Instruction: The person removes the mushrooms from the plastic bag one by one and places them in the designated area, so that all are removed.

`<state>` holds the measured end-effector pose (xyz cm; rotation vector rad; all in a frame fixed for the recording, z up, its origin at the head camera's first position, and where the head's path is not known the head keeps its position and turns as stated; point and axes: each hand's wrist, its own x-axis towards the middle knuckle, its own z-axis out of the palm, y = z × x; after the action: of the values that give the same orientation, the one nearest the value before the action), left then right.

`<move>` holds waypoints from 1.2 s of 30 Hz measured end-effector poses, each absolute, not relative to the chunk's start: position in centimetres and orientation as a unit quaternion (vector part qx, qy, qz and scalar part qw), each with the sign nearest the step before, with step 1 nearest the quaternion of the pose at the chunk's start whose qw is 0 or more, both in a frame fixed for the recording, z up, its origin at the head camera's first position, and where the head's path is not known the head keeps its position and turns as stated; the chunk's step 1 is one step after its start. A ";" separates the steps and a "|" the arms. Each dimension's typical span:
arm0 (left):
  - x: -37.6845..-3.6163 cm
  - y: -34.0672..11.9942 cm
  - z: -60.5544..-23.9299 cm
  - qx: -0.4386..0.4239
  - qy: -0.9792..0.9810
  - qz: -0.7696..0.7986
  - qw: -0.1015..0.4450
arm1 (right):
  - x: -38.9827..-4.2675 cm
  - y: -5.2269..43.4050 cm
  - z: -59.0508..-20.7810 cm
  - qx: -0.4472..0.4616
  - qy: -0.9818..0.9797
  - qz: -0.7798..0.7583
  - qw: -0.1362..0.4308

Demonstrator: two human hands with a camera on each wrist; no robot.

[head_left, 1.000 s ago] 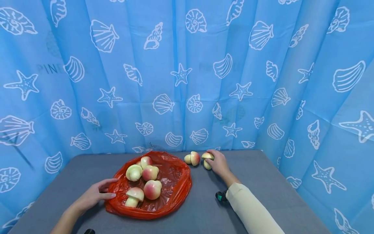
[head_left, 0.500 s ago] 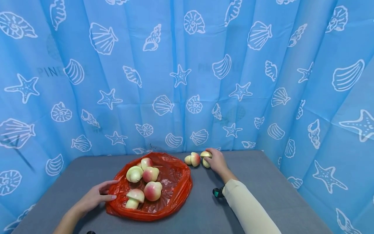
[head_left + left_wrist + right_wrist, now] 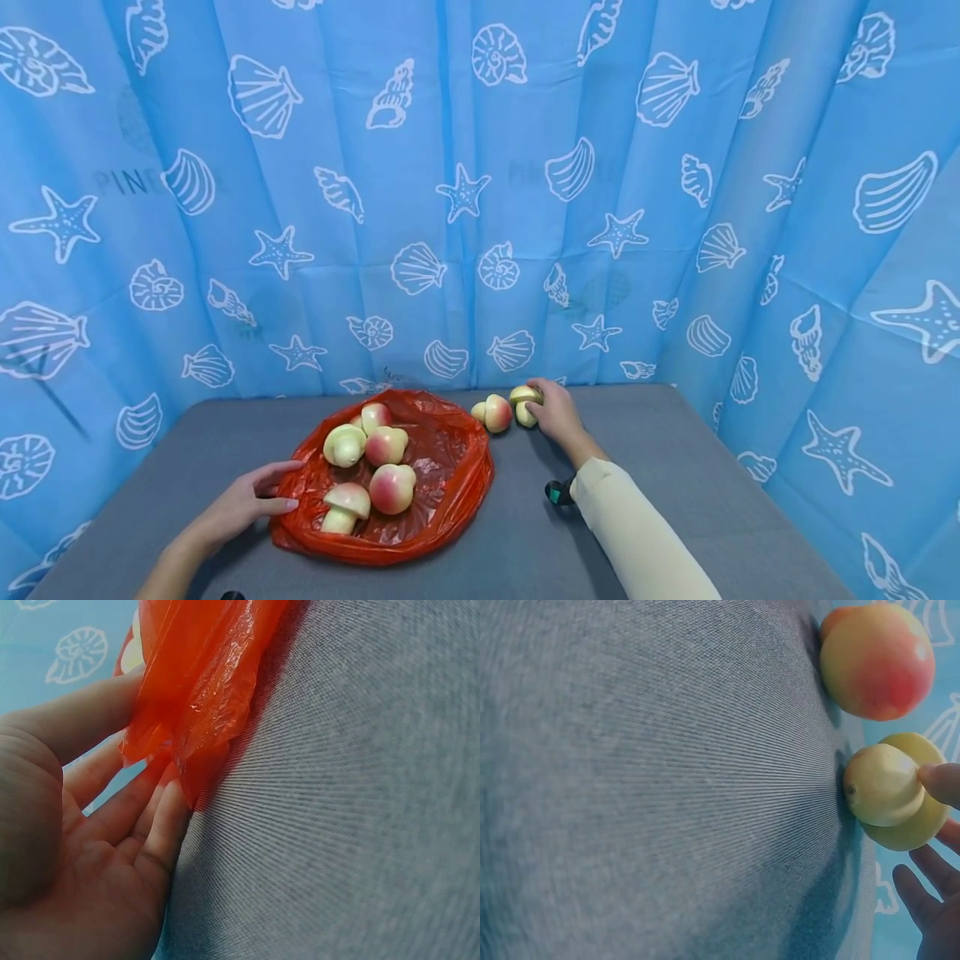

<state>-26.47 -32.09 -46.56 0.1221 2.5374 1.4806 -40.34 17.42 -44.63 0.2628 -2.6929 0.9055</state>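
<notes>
My right hand [image 3: 557, 414] holds a pale mushroom model [image 3: 527, 405] at the table's back edge, thumb on one side and fingertips at the cap. Right beside it lies another mushroom model [image 3: 496, 414] with a red-blushed cap; in the right wrist view that blushed mushroom [image 3: 877, 664] is a little apart from the held one. A red plastic bag [image 3: 459, 517] lies spread wide, with several mushroom models [image 3: 392, 490] inside. My left hand [image 3: 243, 504] touches the bag's left rim, thumb and fingers spread apart and fairly straight; red plastic [image 3: 199, 697] covers some fingertips.
A grey cloth-covered table [image 3: 540, 542] extends around the bag. Behind and at the right hangs a blue curtain [image 3: 450, 208] with white shell prints. Under the right sleeve [image 3: 637, 533] sits a small black device [image 3: 558, 492], and another dark piece [image 3: 232, 596] shows at the bottom edge.
My right hand has moved slightly left with the held mushroom, closer to the blushed one. That one has shifted and turned a little. The left hand has stayed at the bag's rim.
</notes>
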 end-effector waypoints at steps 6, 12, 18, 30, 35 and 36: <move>-26.4 -32.1 -46.6 0.043 0.857 0.503 0.102 | -40.1 17.5 -44.6 0.097 -0.932 0.315 0.152; -26.3 -32.0 -46.3 0.040 0.858 0.502 0.102 | -39.4 17.2 -44.6 0.123 -0.917 0.324 0.200; -26.4 -32.2 -46.4 0.043 0.857 0.503 0.104 | -38.6 16.6 -44.8 0.153 -0.896 0.324 0.264; -26.4 -32.2 -46.6 0.043 0.856 0.504 0.103 | -37.7 15.1 -44.2 0.174 -0.875 0.344 0.292; -26.4 -32.1 -46.5 0.044 0.858 0.501 0.102 | -37.1 13.9 -43.6 0.175 -0.869 0.365 0.285; -26.4 -32.1 -46.5 0.042 0.858 0.501 0.103 | -36.9 13.6 -43.5 0.177 -0.866 0.372 0.283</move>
<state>-26.38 -32.12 -46.46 0.1240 2.5329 1.4799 -36.87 13.59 -43.53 0.4742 -2.3184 0.9948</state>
